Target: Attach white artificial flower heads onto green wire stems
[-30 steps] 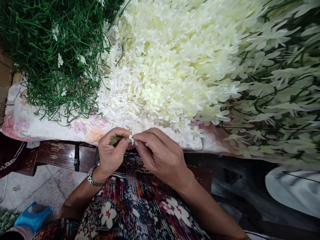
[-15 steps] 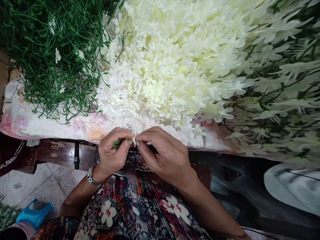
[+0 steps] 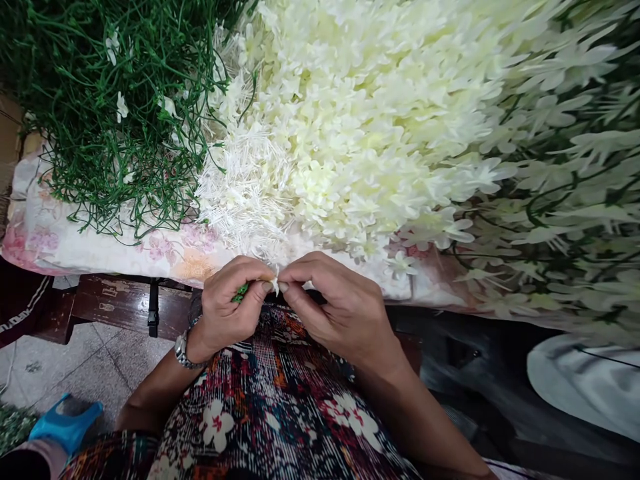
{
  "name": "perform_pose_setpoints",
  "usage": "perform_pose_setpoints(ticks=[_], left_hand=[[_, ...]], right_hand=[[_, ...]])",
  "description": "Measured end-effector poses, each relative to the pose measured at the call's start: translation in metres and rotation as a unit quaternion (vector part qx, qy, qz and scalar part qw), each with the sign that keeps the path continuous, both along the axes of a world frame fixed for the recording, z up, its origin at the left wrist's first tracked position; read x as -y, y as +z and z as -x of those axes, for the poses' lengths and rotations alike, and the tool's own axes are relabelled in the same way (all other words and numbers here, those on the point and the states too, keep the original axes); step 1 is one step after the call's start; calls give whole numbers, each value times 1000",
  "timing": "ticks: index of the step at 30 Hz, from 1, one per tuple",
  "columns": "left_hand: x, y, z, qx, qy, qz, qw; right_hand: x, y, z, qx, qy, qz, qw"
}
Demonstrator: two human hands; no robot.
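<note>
Cloth-covered tabletop (image 3: 110, 252), pale with pink and orange floral print. Green stem pile (image 3: 125, 133) at left, white filament pile (image 3: 245, 187) beside it, cream petal pile (image 3: 380, 133) in the middle, white flowers with green stems (image 3: 565, 180) at right. Below the edge: brown wooden bench (image 3: 125, 307), speckled tile floor (image 3: 75, 367), blue object (image 3: 67, 423) lower left, pale grey cloth-like item (image 3: 585, 387) lower right.

Both hands just off the near edge, over the patterned clothing (image 3: 270, 400). Forearms come up from the lower corners and angle inward; watch (image 3: 183, 350) on left wrist. Left hand (image 3: 233, 303) and right hand (image 3: 345, 310) pinched narrow, fingertips nearly meeting, both on a small white piece (image 3: 275, 283). Green sprig (image 3: 241, 292) shows inside left hand's curl.

White piece: long axis roughly away from the body, thin tip toward the tabletop; exact tilt too small to tell. Sprig's green end points left, back toward the palm.
</note>
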State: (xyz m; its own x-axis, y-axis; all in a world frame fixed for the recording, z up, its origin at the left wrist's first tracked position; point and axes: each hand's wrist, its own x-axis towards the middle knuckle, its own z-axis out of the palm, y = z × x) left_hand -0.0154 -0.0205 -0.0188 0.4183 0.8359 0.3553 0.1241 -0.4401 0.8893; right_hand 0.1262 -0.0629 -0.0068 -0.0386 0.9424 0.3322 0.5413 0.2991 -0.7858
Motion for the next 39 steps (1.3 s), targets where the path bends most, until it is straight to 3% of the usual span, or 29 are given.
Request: perform_pose_setpoints(ticks=[14,18,27,34,39], left_hand=[[2,-1,-1,16,-18,49,998],[3,1,1,14,-22,69,997],[6,5,6,44,-23,208,977],[5,10,3,-23,-40,190,981],[5,10,2,-87,-73,138,984]], right_hand=[[3,-9,8,-35,-63,-2,997],[3,-10,6,-34,-43,14,998],[6,-12,1,-99,-78,26,992],[12,-15,-1,-219,-73,100,968],[12,-10,-6,-212,-67,104,969]])
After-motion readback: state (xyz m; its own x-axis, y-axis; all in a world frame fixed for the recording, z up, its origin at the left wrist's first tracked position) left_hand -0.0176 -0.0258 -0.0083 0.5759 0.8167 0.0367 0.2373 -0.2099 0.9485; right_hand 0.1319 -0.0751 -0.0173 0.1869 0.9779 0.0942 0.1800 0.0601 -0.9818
